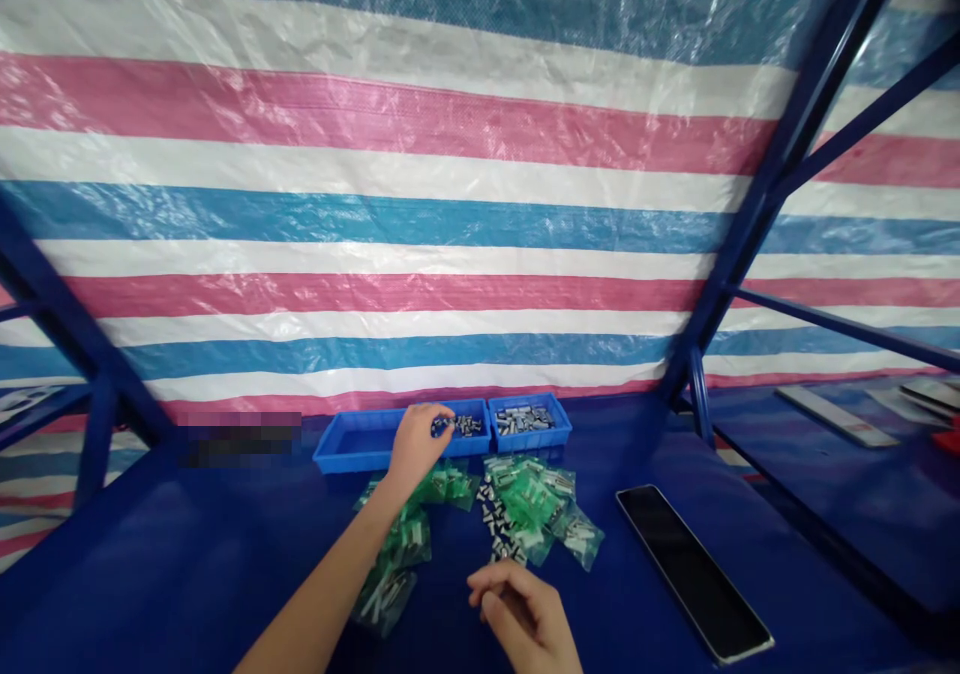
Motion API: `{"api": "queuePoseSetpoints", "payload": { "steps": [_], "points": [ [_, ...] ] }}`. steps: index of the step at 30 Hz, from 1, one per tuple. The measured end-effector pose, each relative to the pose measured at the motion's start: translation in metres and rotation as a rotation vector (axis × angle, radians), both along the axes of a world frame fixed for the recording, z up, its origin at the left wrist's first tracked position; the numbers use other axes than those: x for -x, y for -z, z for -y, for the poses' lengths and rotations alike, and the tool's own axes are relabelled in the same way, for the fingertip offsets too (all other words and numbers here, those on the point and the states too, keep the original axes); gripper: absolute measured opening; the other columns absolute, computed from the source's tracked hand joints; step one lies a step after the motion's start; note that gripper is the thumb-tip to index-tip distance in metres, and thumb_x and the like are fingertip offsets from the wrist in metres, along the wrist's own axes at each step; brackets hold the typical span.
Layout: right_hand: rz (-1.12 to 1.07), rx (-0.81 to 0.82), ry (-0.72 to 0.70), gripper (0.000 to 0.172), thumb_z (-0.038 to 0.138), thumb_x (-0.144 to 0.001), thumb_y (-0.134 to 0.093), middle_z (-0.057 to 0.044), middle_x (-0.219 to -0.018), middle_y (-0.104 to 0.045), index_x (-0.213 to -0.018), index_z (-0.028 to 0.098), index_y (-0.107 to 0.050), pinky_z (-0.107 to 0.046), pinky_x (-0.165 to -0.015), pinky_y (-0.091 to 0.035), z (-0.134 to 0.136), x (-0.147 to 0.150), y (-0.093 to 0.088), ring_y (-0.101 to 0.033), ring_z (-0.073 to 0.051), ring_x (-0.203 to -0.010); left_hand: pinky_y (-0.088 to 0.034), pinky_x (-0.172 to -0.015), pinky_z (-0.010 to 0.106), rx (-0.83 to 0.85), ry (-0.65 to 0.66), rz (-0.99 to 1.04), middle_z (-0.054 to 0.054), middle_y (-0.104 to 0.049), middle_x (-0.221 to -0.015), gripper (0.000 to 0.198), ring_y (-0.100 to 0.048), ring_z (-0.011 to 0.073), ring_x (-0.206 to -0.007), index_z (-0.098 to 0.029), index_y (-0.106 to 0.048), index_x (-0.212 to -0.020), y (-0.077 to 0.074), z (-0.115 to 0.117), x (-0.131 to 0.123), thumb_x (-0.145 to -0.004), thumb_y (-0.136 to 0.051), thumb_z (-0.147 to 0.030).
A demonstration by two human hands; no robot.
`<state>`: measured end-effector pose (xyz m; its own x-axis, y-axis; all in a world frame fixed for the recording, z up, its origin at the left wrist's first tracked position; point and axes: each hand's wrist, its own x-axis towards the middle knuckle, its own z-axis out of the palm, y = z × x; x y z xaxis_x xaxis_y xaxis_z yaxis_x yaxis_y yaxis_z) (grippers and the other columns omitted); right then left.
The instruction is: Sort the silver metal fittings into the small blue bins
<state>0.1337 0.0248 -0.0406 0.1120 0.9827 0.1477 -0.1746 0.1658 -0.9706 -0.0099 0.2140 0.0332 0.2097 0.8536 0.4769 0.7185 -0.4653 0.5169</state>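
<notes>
Both grips are drawn together, anything held hidden, the left hand (420, 444) at the metal parts (465, 425) in the left blue tray (337, 457) along the far edge of the surface (150, 594), the right hand (521, 614) near the heaped green packets (525, 499), many still filled.

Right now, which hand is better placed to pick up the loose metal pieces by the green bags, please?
Probably the right hand: it sits just below those pieces, while the left hand reaches over the blue tray.

I saw a makeshift workshop: striped tarpaulin walls (375, 204) on a blue steel frame (780, 144), with parts trays (360, 449) on the table (187, 574).
</notes>
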Motion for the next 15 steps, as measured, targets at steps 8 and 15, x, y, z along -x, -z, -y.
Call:
{"api": "queuePoseSetpoints", "payload": {
  "steps": [8, 15],
  "points": [
    [0.009, -0.020, 0.010, 0.037, 0.053, -0.085, -0.065, -0.006, -0.070, -0.070, -0.085, 0.018, -0.076, -0.022, -0.055, -0.047, -0.003, -0.010, -0.002, -0.060, -0.016, -0.060, -0.042, -0.083, 0.040, 0.047, 0.113, -0.326, 0.006, -0.066, -0.091, 0.010, -0.056, 0.0279, -0.098, -0.021, -0.074, -0.070, 0.023, 0.047, -0.031, -0.075, -0.067, -0.016],
    [0.028, -0.020, 0.002, 0.040, 0.056, -0.086, -0.064, -0.007, -0.073, -0.072, -0.087, 0.018, -0.076, -0.023, -0.058, -0.049, -0.001, -0.011, -0.002, -0.064, -0.017, -0.064, -0.041, -0.081, 0.042, 0.123, 0.034, -0.369, 0.008, -0.061, -0.092, 0.009, -0.054, 0.0303, -0.100, -0.019, -0.076, -0.077, 0.040, 0.042, -0.045, -0.079, -0.068, -0.022]
  ]
}}
